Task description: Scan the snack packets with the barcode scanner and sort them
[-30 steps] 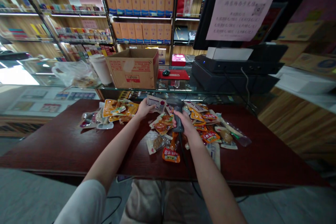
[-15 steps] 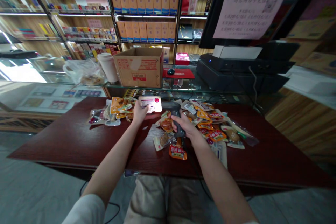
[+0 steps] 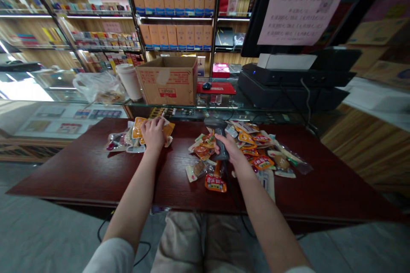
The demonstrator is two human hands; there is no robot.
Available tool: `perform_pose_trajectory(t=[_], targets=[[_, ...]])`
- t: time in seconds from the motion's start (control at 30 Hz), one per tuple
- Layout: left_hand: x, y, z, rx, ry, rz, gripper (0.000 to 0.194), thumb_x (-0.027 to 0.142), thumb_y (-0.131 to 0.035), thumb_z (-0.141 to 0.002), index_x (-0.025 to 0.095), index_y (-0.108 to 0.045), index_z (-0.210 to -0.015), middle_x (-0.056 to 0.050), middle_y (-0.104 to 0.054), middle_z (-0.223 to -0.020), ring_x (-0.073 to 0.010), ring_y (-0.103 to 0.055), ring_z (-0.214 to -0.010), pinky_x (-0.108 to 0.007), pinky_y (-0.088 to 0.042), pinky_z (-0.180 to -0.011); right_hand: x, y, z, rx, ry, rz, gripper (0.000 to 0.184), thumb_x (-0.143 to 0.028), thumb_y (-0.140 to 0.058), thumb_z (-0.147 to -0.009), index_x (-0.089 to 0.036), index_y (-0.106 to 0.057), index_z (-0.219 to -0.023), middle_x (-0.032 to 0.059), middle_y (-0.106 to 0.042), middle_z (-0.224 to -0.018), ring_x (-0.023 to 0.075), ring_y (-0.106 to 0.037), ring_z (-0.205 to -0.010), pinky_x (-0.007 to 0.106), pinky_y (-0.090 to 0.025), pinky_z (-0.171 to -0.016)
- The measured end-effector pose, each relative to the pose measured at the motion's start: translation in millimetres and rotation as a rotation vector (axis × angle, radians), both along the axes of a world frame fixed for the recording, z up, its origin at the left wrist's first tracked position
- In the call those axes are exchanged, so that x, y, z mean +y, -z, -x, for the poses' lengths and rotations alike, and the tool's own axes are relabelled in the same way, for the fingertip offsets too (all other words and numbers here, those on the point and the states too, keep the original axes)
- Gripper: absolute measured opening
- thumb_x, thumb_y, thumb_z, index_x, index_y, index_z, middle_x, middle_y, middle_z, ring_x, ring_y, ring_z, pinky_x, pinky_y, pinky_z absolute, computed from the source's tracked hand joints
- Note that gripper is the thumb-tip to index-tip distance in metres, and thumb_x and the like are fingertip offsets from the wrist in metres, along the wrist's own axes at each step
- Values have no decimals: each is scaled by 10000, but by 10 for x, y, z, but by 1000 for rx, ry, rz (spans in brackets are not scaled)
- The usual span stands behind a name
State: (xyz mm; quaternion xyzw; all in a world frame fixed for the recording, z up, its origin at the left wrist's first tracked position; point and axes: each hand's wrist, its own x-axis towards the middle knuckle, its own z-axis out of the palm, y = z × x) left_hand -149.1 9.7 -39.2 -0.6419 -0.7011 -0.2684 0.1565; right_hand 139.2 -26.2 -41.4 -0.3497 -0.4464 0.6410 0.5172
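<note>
My right hand [image 3: 228,146] is wrapped round the grip of a black barcode scanner [image 3: 220,140], whose head points left above the table. Over the left heap of snack packets [image 3: 137,130], my left hand [image 3: 153,133] is palm down with bent fingers on a snack packet [image 3: 165,122]; the hand hides most of it. To the right of and beneath the scanner spreads a larger heap of snack packets [image 3: 253,141], orange, clear and white. An orange-red packet [image 3: 215,183] and a small clear packet [image 3: 196,171] lie at its near left side.
Behind the dark red table [image 3: 96,170] runs a glass counter with an open cardboard box [image 3: 169,85], a white paper cup [image 3: 130,82], a plastic bag [image 3: 98,87] and a mouse [image 3: 206,86]. A monitor [image 3: 256,21] stands at right. The scanner's cable [image 3: 235,196] hangs over the front edge.
My left hand has moved left with the white-backed packet from before the scanner, down onto the left heap. The scanner, in my right hand, has tilted slightly and shifted little.
</note>
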Motion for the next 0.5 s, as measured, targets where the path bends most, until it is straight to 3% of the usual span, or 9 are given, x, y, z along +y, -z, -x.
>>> perform_pose_trajectory(t=[0.13, 0.27, 0.37, 0.43, 0.5], targets=[[64, 120, -5, 49, -23, 128, 338, 234, -496, -847, 181, -725, -1090, -177, -655, -1242, -392, -508, -1259, -659, -131, -1167, 28, -19, -82, 16, 42, -19, 394, -430, -755, -702, -195, -543, -938, -84, -512, -485, 81, -432, -370, 201, -359, -358], [64, 107, -192, 10, 55, 106, 403, 292, -461, -893, 107, -681, -1176, -230, -567, -1388, -416, -340, -1438, -697, -21, -1171, 56, -78, -173, 7, 93, -34, 395, -433, -758, -691, -202, -540, -924, -73, -540, -504, 88, -448, -370, 214, -376, -364], [15, 70, -451, -42, 424, 187, 494, 410, -487, -924, 144, -585, -1329, -197, -494, -1493, -342, -338, -1468, -618, -82, -1213, 81, -115, -251, -32, 102, -22, 416, -422, -769, -682, -204, -532, -945, -67, -562, -525, 94, -460, -379, 222, -368, -368], [-14, 95, -645, -82, 733, 365, 560, 465, -554, -899, 226, -520, -1404, -146, -488, -1513, -290, -403, -1440, -557, -184, -1216, 97, -109, -288, -41, 111, -6, 436, -416, -774, -671, -207, -525, -962, -72, -562, -528, 97, -461, -381, 221, -349, -367], [-21, 165, -812, -104, 883, 471, 667, 490, -680, -812, 270, -507, -1417, -142, -469, -1526, -310, -393, -1447, -560, -224, -1202, 111, -75, -292, -31, 103, 1, 431, -430, -760, -675, -208, -524, -960, -83, -538, -499, 98, -449, -372, 222, -339, -370]])
